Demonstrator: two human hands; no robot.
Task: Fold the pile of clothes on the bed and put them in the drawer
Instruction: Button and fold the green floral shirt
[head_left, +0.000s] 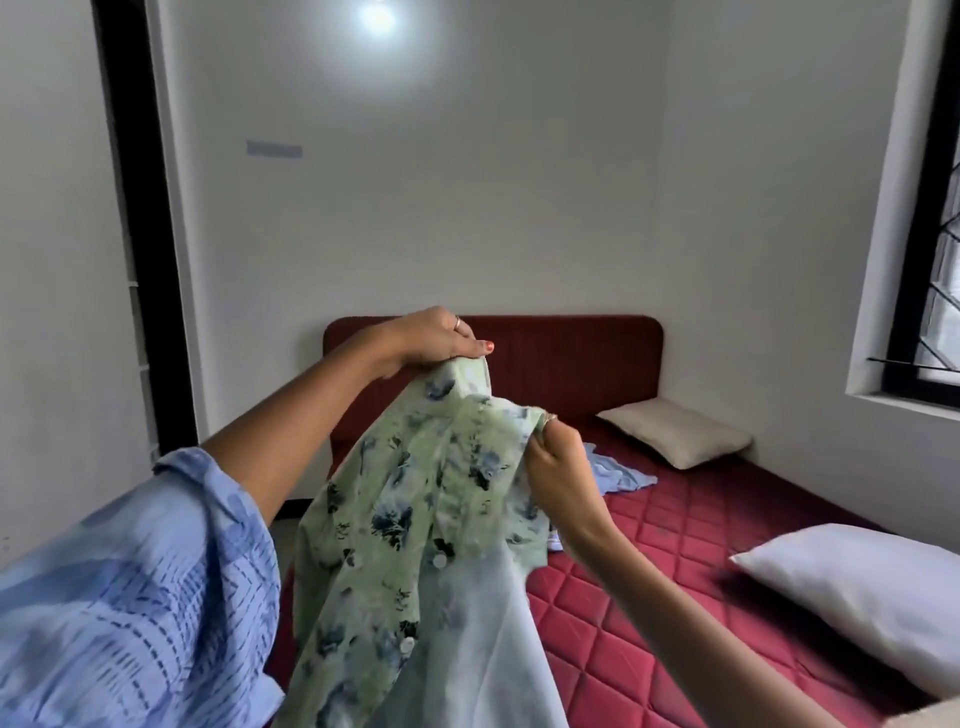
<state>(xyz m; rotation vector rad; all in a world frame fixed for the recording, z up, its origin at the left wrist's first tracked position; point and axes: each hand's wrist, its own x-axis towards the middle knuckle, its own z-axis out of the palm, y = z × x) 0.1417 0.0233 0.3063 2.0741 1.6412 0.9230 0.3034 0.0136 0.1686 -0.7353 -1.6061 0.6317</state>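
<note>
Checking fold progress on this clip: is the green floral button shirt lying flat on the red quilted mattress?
No, the green floral button shirt hangs in the air, pinched by the left hand and right hand above the red quilted mattress.

I see the shirt (415, 519) hanging near, above the bed's (649, 597) left part, the left grip (441, 338) on its top, the right grip (556, 462) just right. Far behind stands the headboard (571, 364); one pillow (675, 431) far right, another (857, 597) near right.
</note>
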